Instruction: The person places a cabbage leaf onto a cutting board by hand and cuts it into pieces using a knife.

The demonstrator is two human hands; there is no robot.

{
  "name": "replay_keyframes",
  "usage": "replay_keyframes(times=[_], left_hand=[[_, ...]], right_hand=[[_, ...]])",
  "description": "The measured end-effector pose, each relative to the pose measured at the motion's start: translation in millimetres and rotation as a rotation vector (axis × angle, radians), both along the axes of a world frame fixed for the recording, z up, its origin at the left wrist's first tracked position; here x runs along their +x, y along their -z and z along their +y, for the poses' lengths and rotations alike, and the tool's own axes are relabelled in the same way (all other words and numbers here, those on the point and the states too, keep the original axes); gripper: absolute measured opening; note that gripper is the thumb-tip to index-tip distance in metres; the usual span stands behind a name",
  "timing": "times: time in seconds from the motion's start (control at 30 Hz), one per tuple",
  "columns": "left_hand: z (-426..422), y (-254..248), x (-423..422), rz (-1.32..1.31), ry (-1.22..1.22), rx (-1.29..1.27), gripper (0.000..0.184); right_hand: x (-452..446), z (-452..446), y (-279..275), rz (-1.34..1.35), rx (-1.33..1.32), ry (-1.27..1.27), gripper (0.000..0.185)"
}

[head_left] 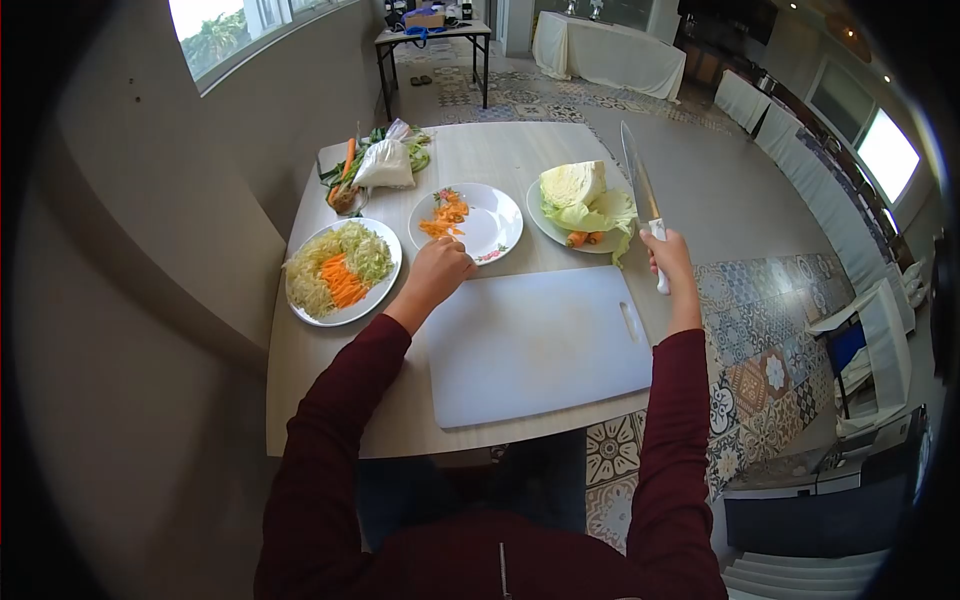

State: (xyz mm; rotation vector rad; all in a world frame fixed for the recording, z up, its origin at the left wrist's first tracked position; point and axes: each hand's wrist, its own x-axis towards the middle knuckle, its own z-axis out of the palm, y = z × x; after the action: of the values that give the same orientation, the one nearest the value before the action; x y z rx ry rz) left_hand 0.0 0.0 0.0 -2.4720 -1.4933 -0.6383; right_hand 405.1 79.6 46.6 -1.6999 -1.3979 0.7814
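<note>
And up comes the knife (646, 192), gripped by its white handle in the right hand (672, 258), blade pointing upward by the right edge of the tabletop (500, 150)! Over on the other side, the left hand (437, 272) bends its fingers at the near rim of the middle plate (492, 220), right beside the orange carrot pieces (450, 212); whether it pinches anything, I can't tell. Cutting board (530, 345) at the front edge, shredded vegetables (343, 270) toward the left edge, cabbage (573, 185) near the right edge, a plastic bag (387, 165) at the far left corner!
</note>
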Motion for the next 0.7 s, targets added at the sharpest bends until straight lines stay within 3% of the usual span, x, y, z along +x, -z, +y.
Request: replay_keyframes(times=[0.1,0.4,0.5,0.6,0.7], left_hand=[[17.5,5.5,-3.4,0.151,-0.035,0.092,0.012],[40.6,8.4,-16.3,0.191,-0.12,0.107,0.015],[52.6,9.3,-19.5,0.042,-0.118,0.098,0.016],[62.4,7.4,-16.2,0.063,-0.26,-0.002,0.017],[52.5,-9.7,16.0,-0.167,-0.199,0.055,0.022]], right_hand=[[4.7,-0.2,13.5,0.08,0.003,0.023,0.026],[-7.0,3.7,38.0,0.271,0.137,0.077,0.02],[-4.8,-2.8,36.3,0.246,0.166,0.068,0.021],[-3.6,-4.9,40.1,0.25,0.124,0.095,0.022],[-4.5,-5.4,39.0,0.252,0.098,0.147,0.023]])
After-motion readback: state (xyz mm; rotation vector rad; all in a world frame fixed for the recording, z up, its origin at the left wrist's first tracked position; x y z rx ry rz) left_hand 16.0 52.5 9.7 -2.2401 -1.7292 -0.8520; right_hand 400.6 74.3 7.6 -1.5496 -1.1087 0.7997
